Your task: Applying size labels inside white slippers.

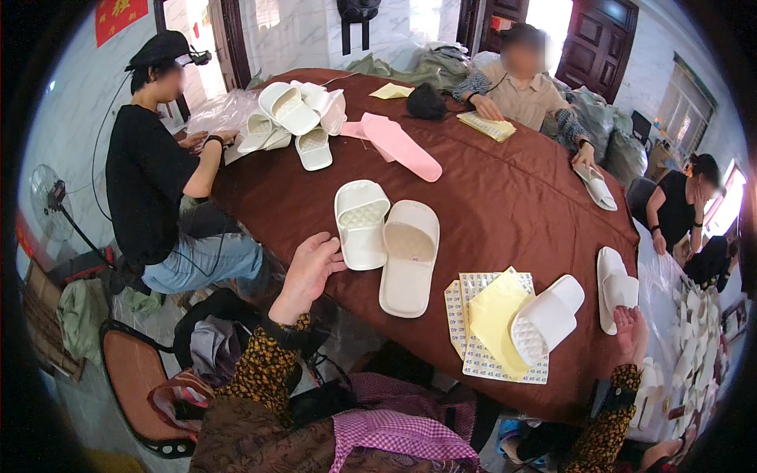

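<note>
L hand [310, 268] at left slipper [361, 225], thumb spread off fingers, prob. steadying; R hand [628, 331] by near-right slipper [613, 285], fingers tog.; sheets [493, 315] btwn, prob. for reach

Wht quilted slipper [362, 226], padded insole showing, lies approx. ctr, long axis near–far. Cream slipper [408, 264] sits right up against its R side, extending nearer, w/ plain surface at near end. Third wht slipper [617, 290] lies at R, also lengthwise near–far, strap bulging R.

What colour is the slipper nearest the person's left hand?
The slipper is white, best seen in the head view.
</note>
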Demonstrator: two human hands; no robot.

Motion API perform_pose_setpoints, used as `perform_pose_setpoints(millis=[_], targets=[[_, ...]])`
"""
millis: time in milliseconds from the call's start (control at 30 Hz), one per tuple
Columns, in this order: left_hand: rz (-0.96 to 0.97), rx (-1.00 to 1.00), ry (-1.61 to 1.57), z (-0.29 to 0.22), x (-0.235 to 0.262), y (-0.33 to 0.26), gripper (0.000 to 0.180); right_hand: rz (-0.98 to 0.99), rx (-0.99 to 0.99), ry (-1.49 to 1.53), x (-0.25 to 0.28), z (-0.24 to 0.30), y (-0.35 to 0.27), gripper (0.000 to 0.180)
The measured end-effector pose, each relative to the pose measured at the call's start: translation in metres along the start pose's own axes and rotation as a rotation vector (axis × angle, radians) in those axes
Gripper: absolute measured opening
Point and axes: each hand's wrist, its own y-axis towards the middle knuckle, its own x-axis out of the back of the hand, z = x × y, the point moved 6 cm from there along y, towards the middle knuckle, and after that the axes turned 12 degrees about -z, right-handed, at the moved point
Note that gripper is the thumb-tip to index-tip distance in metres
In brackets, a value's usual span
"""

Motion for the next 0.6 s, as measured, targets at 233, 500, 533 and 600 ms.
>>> perform_pose_setpoints(millis=[233,500,533,600], targets=[[0.237,0.127,-0.092,0.011,-0.014,0.005,0.023,0.028,-0.033,-0.053,-0.012,0.0,-0.039,0.027],[0.308,0.154,-0.048,0.026,-0.024,0.013,0.024,0.091,0.033,0.054,-0.01,0.005,-0.045,0.028],[0.27,0.139,-0.029,0.028,-0.021,0.015,0.024,0.042,0.006,0.094,-0.026,0.002,-0.062,0.032],[0.216,0.135,-0.03,0.025,-0.024,0.01,0.028,0.062,0.034,0.079,-0.048,0.006,-0.087,0.033]])
